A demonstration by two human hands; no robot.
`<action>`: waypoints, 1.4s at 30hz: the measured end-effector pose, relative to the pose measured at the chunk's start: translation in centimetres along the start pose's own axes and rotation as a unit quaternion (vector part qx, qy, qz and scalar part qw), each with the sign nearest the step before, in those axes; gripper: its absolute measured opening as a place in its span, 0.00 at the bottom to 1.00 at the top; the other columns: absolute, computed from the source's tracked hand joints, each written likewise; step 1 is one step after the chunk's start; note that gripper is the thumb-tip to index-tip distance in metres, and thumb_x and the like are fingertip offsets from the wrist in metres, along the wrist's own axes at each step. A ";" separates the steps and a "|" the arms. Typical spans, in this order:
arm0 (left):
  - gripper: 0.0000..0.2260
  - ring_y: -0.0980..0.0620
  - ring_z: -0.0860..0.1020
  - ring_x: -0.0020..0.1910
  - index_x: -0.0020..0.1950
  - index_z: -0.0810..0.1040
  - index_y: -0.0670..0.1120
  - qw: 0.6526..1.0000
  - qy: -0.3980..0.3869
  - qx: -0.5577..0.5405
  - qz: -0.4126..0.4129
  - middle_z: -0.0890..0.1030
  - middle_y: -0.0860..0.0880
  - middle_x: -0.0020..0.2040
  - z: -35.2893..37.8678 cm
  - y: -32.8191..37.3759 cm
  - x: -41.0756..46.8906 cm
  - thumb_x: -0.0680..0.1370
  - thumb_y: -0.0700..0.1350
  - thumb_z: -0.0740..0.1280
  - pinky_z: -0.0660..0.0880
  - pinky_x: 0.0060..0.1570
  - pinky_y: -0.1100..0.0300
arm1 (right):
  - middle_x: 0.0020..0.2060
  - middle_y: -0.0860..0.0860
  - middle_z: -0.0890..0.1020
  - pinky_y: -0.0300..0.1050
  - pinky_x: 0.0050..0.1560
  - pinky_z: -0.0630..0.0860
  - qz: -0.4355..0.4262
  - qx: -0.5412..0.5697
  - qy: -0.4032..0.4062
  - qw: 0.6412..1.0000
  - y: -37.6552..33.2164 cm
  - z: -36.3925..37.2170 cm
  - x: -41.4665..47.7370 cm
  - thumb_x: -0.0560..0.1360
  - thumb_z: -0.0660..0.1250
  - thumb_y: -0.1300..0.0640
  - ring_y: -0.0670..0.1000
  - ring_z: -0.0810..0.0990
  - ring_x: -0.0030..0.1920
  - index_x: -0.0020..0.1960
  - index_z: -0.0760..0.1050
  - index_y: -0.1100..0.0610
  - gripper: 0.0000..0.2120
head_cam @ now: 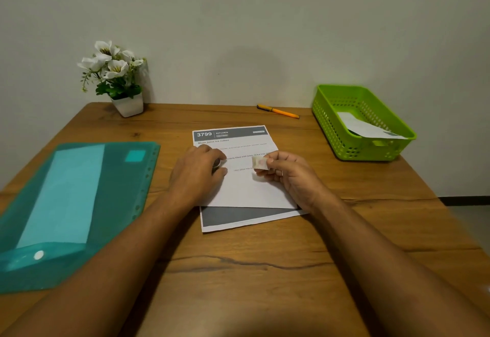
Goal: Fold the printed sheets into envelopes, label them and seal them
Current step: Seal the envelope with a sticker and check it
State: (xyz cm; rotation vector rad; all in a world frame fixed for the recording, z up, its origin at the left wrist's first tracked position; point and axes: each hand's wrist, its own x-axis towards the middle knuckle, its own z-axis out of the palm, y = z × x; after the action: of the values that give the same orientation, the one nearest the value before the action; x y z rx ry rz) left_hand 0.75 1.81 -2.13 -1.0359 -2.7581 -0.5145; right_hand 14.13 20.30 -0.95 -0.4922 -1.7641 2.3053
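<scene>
Sealing step, I reckon; the printed sheet (238, 191) lies mid-table, headed "3799 KITCHEN", with a plain white flap folded up over the lower print and a grey-printed edge poking out underneath on the near side (one sheet or two, I can't tell); the left hand (197, 168) rests on the sheet's left part with its fingers (212, 151) curled round a small dark round thing (217, 165), most likely a tape roll, though it's mostly hidden; the right hand (285, 171) hovers just over the sheet's right part, fingertips pinching a short strip of tape (261, 164) with a jagged torn edge; the strip is up off the paper, not stuck to anything yet; so the fold looks done or nearly so, and taping is the job in hand; the next move calls for bringing the strip down across the flap's loose edge and smoothing it flat without letting it curl onto itself, while the left hand keeps the fold from springing open; labelling probably means the orange pen (278, 111) lying near the far edge of the table (265, 270); the green basket (326, 124) at far right already holds one folded white piece (368, 127), presumably a finished envelope; a teal folder (119, 191) of more paper lies at the left.
</scene>
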 end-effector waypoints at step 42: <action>0.02 0.53 0.83 0.38 0.46 0.83 0.44 0.683 -0.094 -0.697 -0.201 0.85 0.45 0.43 -5.1 4.2 -4.1 0.78 0.40 0.72 0.83 0.34 0.60 | 0.41 0.53 0.86 0.47 0.48 0.81 -0.150 -0.109 0.010 0.983 -2.8 3.2 -3.3 0.78 0.72 0.65 0.52 0.83 0.41 0.48 0.84 0.59 0.03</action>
State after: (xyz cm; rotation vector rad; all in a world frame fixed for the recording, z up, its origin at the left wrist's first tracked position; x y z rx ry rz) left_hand 6.75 0.41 2.68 -0.4754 -2.3185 -2.9364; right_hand 15.84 16.99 2.93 -0.2592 -1.9394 1.9109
